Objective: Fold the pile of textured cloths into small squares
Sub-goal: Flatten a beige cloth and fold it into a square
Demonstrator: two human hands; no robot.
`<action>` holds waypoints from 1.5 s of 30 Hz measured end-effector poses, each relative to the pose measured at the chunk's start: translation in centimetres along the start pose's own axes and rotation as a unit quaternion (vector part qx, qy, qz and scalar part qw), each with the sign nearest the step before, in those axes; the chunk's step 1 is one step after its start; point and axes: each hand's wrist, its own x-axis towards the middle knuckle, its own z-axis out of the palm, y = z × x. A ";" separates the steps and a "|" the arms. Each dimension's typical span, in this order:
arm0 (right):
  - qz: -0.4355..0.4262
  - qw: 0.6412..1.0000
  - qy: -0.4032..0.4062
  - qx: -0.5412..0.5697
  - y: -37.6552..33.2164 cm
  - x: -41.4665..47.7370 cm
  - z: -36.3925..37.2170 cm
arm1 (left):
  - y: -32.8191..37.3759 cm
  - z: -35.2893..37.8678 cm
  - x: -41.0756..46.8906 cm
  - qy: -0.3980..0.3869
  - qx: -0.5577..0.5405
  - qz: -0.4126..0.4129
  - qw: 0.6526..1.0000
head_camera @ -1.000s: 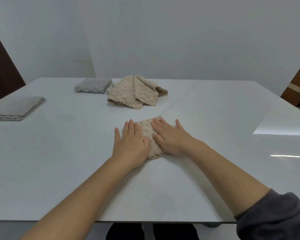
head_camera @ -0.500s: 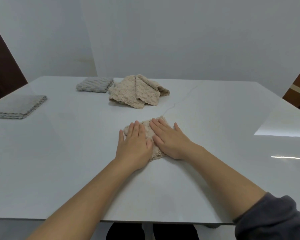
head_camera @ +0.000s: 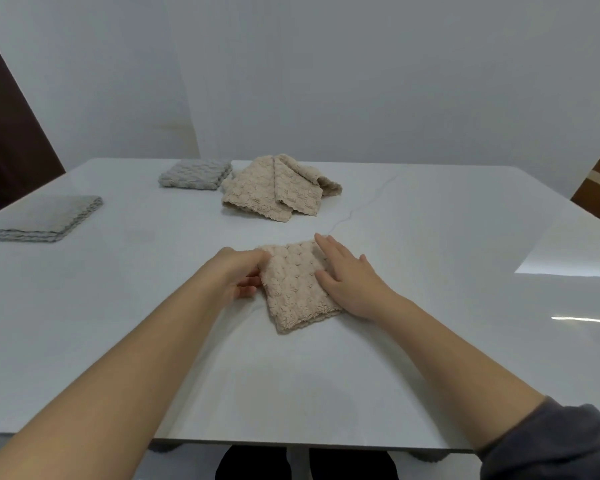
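While a flat grey stack of ribbed cloths (head_camera: 45,216) is lying at the far left of the glossy white marble-look table (head_camera: 430,289), a small grey bubble-textured folded square (head_camera: 195,173) is sitting farther back, just beside a loose beige pile of nubbly cloths (head_camera: 278,188). Nearer, the left hand (head_camera: 238,271) is pinching the left edge of the beige bubble-textured folded cloth (head_camera: 297,284) — half a second ago it was lying flat on top. The right hand (head_camera: 352,280) is resting spread on the cloth's right side — shifted off the centre.
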 end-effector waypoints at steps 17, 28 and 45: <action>0.168 0.855 0.068 0.486 -1.1 1.9 -1.9 | -0.2 1.5 0.6 0.041 -0.038 0.169 0.984; 0.108 0.953 0.240 0.150 -1.4 3.2 0.8 | -1.8 3.2 1.8 0.250 0.245 0.252 0.902; 0.113 0.939 0.255 0.200 -0.6 3.5 0.5 | -1.2 2.6 2.1 0.176 0.094 0.221 0.955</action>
